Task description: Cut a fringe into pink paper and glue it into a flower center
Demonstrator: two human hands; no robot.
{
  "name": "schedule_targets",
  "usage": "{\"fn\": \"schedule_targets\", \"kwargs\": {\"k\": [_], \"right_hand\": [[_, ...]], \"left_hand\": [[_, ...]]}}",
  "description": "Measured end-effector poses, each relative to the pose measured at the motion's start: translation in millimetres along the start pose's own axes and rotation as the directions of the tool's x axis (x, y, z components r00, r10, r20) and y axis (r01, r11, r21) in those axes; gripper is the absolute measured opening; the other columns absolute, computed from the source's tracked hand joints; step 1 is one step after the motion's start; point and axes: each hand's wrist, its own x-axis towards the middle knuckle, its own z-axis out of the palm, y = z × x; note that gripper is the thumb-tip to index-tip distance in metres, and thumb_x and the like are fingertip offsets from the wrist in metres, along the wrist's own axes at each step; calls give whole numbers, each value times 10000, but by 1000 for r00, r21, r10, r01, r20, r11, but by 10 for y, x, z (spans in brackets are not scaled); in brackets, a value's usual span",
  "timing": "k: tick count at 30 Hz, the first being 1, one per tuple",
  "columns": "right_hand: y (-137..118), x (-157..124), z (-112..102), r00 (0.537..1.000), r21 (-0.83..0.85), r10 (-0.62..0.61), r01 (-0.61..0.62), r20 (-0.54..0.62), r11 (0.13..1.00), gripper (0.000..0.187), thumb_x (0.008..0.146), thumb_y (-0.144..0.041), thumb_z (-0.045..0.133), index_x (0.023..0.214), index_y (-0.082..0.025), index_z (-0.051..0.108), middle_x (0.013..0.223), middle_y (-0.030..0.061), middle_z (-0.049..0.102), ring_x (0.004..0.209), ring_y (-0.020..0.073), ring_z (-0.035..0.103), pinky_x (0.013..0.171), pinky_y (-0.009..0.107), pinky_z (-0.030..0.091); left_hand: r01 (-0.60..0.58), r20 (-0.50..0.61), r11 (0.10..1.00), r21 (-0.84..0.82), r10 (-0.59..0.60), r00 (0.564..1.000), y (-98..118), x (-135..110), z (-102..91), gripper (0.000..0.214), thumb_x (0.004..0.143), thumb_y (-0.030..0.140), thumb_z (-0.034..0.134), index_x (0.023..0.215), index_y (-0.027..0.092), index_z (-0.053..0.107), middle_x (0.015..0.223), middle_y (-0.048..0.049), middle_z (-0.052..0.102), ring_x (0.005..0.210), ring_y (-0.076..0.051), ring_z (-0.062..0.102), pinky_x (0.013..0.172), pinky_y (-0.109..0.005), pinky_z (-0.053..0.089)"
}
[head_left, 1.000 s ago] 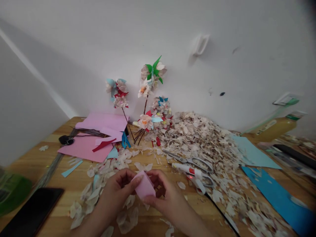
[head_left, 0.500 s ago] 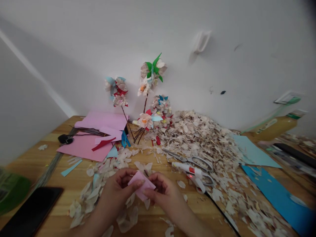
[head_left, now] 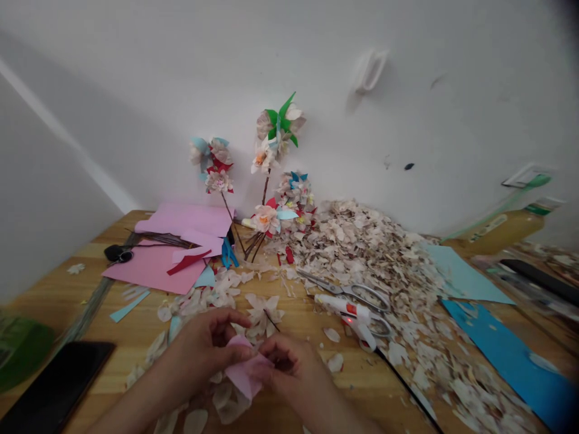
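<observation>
A small piece of pink paper (head_left: pixel 245 372) is held between my two hands, low in the middle of the view. My left hand (head_left: pixel 217 340) pinches its upper left side between thumb and fingers. The fingers of my right hand (head_left: pixel 289 364) are closed on its right side. The paper looks creased and partly opened out. Just beyond my hands lies a pale petal flower (head_left: pixel 261 316) with a thin dark stem. To the right rest a white glue gun (head_left: pixel 346 310) with a red light and a pair of scissors (head_left: pixel 362 294).
Pale dried petals (head_left: pixel 362 241) are heaped at the back right. Handmade flowers on twigs (head_left: pixel 266 187) stand by the wall. Pink sheets (head_left: pixel 154 265) lie at the left, a blue sheet (head_left: pixel 502 349) at the right. A black phone (head_left: pixel 56 386) and a bottle (head_left: pixel 506 229) flank the table.
The pink paper has opened from a compact folded piece into a larger, looser one. Both hands have come slightly nearer to me, leaving the petal flower behind them in fuller view.
</observation>
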Motion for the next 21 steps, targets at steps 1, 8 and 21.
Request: {"fn": "schedule_targets", "kwargs": {"k": [1, 8, 21], "right_hand": [[18, 8, 0, 1000, 18, 6, -6, -2, 1000, 73, 638, -167, 680, 700, -190, 651, 630, -38, 613, 580, 111, 540, 543, 202, 388], [81, 45, 17, 998, 205, 5, 7, -60, 979, 205, 576, -208, 753, 743, -190, 636, 680, -28, 649, 602, 117, 563, 555, 207, 403], [-68, 23, 20, 994, 313, 102, -85, -40, 946, 380, 554, -504, 758, 657, -169, 611, 577, -31, 614, 528, 100, 557, 534, 224, 453]], "left_hand": [[8, -11, 999, -31, -8, 1000, 3, 10, -5, 349, 541, 254, 735, 843, 134, 609, 527, 54, 531, 485, -104, 476, 469, -207, 349], [-60, -98, 983, -174, 43, 994, -17, 53, 36, 396, 521, 296, 773, 841, 158, 584, 533, 69, 521, 482, -89, 481, 473, -193, 360], [-41, 7, 984, -173, 43, 999, -127, 76, 23, 476, 551, 349, 786, 942, 160, 592, 642, 32, 580, 571, -105, 537, 513, -193, 396]]}}
